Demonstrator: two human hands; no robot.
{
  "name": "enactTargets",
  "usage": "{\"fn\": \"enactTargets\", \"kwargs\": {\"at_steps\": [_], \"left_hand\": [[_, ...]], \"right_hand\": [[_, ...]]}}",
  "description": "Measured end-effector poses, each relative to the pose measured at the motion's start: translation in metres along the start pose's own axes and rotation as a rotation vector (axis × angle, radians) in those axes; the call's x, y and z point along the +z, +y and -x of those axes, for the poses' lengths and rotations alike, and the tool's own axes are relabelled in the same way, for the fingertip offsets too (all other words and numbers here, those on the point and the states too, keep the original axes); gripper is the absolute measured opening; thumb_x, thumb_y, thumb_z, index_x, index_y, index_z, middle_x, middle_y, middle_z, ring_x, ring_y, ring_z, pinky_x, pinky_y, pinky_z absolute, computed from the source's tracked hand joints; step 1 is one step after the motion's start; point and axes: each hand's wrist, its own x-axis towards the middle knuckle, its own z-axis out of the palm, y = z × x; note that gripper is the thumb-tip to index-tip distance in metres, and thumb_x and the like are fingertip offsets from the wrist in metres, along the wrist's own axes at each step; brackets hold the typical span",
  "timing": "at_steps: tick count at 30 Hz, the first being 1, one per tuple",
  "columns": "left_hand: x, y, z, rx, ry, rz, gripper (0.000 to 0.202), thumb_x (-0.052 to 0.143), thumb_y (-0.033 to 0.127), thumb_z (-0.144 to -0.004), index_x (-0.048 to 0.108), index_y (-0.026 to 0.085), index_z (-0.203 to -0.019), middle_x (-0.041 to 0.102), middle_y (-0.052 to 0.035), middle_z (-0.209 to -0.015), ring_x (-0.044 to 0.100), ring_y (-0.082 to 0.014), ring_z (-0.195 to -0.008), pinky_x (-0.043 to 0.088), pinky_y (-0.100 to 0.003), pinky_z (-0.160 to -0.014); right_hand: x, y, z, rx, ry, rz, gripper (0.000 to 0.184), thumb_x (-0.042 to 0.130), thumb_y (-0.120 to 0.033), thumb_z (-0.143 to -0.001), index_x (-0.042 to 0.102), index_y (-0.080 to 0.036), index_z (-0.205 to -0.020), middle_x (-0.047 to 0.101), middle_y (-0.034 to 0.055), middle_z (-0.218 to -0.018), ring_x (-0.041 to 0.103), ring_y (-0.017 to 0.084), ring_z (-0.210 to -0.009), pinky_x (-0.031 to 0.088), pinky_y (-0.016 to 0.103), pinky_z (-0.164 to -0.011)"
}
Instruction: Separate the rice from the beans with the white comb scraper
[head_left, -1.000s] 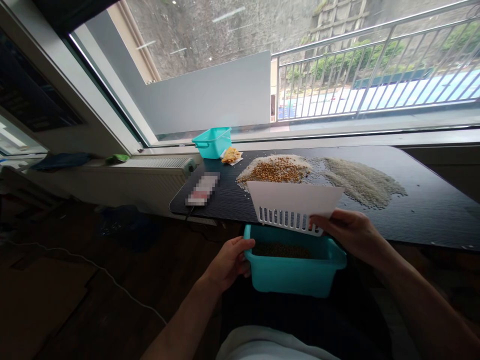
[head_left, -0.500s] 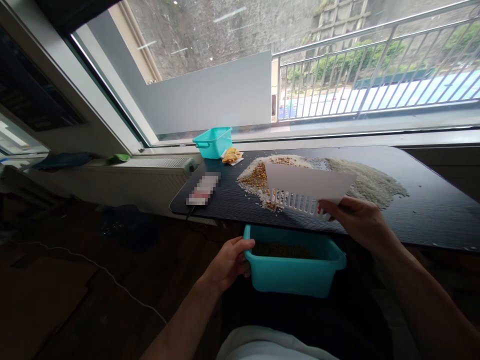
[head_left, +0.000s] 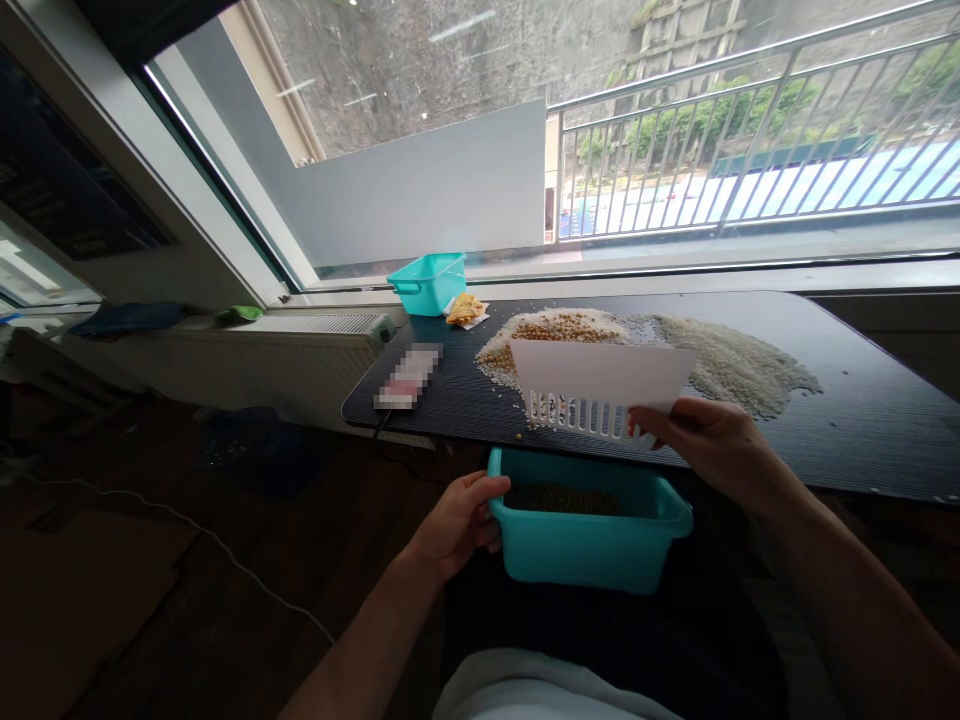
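My left hand (head_left: 466, 512) is closed on the left rim of a turquoise plastic bin (head_left: 589, 550), held just below the table's front edge. Small dark greenish grains (head_left: 566, 498) cover the bin's bottom. Between thumb and fingers, my right hand (head_left: 709, 432) grips the right end of a white card (head_left: 600, 372) with a row of slots along its lower edge. The card stands upright at the table's near side. Behind it, and partly hidden by it, lies a heap of white grains mixed with golden-brown kernels (head_left: 559, 326).
A pale grain heap (head_left: 739, 360) spreads over the right of the dark table (head_left: 862, 420). At the back left stand a smaller turquoise basket (head_left: 431, 285) and a yellowish crumpled thing (head_left: 465, 309). A blurred-out flat object (head_left: 409, 376) with a cable lies at the left edge.
My right hand has drawn the slotted card slightly left and toward me, nearer the table's front edge. My left hand and the bin have stayed in place.
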Motion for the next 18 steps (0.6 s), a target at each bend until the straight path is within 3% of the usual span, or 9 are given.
{"fn": "enactTargets", "kwargs": {"at_steps": [9, 18], "left_hand": [[-0.01, 0.005, 0.003, 0.013, 0.0, -0.015, 0.055, 0.086, 0.051, -0.059, 0.041, 0.021, -0.05, 0.036, 0.0095, -0.04, 0.033, -0.0045, -0.035, 0.029, -0.021, -0.038], [-0.009, 0.007, 0.005, 0.005, 0.028, -0.019, 0.055, 0.087, 0.051, -0.057, 0.042, 0.021, -0.05, 0.036, 0.0092, -0.04, 0.034, -0.005, -0.036, 0.03, -0.021, -0.038]], "right_hand": [[-0.01, -0.001, 0.004, 0.038, 0.093, -0.02, 0.053, 0.077, -0.075, -0.058, 0.077, -0.022, -0.066, 0.073, 0.0062, -0.063, 0.062, 0.018, -0.054, 0.054, 0.034, -0.052], [-0.011, 0.001, 0.008, 0.041, 0.058, 0.001, 0.05, 0.077, -0.074, -0.06, 0.077, -0.024, -0.066, 0.073, 0.0043, -0.064, 0.062, 0.019, -0.057, 0.053, 0.034, -0.055]]}}
